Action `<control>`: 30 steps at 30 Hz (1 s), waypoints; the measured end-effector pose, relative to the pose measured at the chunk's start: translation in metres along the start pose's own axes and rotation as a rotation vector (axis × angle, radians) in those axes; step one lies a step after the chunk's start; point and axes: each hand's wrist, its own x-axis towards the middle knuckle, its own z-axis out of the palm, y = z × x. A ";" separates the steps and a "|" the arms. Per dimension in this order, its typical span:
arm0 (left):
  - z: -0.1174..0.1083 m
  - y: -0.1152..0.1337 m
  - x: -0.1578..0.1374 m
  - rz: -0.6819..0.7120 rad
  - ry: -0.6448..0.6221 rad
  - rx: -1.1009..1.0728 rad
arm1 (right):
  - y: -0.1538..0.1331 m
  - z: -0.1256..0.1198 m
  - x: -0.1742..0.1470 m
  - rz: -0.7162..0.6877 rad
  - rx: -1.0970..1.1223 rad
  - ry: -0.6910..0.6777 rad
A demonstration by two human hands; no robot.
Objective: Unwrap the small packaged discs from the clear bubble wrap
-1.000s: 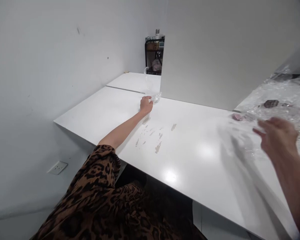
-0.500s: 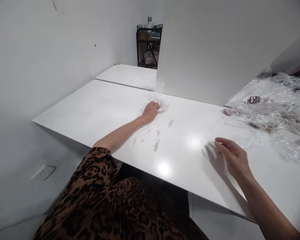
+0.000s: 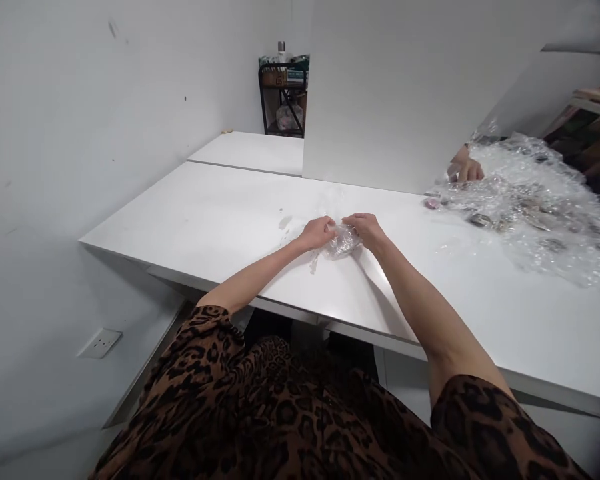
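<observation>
Right hand [image 3: 367, 230] has come across from the right of the white table [image 3: 205, 220] to meet the left hand [image 3: 317, 233] mid-table; left hand has dragged the small clear plastic packet [image 3: 343, 241] nearer from the far divider. Both hands' fingers pinch its edges, seemingly closed on it, contents too blurred to tell. Two-handed handling of the packet now looks underway; a co-worker's hand [image 3: 466, 168] rests at the bubble wrap pile [image 3: 535, 200] far right.

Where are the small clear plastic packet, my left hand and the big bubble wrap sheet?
small clear plastic packet [image 3: 343, 241], head view, crinkled middle.
left hand [image 3: 318, 233], head view, back of hand.
bubble wrap sheet [image 3: 540, 207], head view, middle.
</observation>
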 end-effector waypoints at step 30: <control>-0.007 0.040 -0.049 0.010 0.069 -0.134 | 0.038 -0.028 -0.069 -0.581 0.387 0.302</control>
